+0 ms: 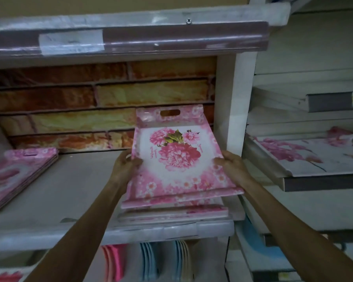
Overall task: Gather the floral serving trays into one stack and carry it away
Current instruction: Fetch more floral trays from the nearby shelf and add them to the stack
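Note:
A pink floral serving tray point(177, 159) with big pink flowers on a white middle is held tilted, near end raised, over a short stack of similar trays point(171, 212) at the shelf's front right. My left hand point(124, 165) grips its left rim. My right hand point(232, 169) grips its right rim. A second stack of pink floral trays point(18, 176) lies on the same shelf at the far left.
The grey shelf board point(73, 192) runs between the two stacks, with a brick-pattern back wall point(102, 102). A white upright post point(236, 110) stands right of the held tray. Another floral tray point(306, 155) lies on the right-hand shelf. Coloured plates point(147, 261) stand below.

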Action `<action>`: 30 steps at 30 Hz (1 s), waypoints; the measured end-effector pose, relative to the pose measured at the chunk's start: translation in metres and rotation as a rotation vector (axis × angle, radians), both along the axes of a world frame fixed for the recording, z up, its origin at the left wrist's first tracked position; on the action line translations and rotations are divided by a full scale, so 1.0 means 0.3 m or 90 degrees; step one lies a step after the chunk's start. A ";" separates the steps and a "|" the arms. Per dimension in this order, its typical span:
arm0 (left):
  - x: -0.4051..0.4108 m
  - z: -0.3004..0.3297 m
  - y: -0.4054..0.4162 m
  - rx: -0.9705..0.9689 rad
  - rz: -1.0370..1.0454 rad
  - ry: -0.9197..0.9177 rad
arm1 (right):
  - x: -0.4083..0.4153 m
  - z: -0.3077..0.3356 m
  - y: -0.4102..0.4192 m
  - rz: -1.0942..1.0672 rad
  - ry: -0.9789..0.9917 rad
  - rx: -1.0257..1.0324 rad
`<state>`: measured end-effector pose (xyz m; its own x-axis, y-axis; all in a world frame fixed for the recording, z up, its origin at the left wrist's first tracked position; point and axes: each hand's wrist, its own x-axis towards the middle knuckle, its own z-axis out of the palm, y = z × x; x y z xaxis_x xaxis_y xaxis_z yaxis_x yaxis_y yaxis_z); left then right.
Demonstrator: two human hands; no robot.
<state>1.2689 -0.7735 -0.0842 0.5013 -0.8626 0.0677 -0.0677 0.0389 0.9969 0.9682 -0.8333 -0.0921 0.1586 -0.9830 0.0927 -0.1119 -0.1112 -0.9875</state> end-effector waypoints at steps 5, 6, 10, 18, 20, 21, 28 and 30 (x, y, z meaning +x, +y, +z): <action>0.035 -0.077 -0.022 0.029 0.004 -0.085 | 0.051 -0.071 -0.003 -0.024 0.074 0.005; 0.041 -0.088 -0.020 0.032 0.000 -0.095 | 0.060 -0.085 -0.006 -0.028 0.091 0.005; 0.053 -0.122 0.001 0.051 0.001 -0.138 | 0.084 -0.115 0.002 -0.018 0.140 -0.001; 0.050 -0.164 0.012 0.071 -0.013 -0.180 | 0.086 -0.154 0.012 -0.021 0.224 -0.020; 0.041 -0.172 0.013 0.079 -0.025 -0.205 | 0.077 -0.174 0.018 -0.024 0.245 -0.023; 0.039 -0.178 0.013 0.085 -0.028 -0.215 | 0.071 -0.183 0.019 -0.024 0.250 -0.024; 0.053 -0.200 0.004 0.087 -0.027 -0.282 | 0.066 -0.191 0.021 -0.032 0.278 -0.042; 0.056 -0.199 -0.002 0.089 -0.025 -0.330 | 0.068 -0.189 0.020 -0.030 0.290 -0.037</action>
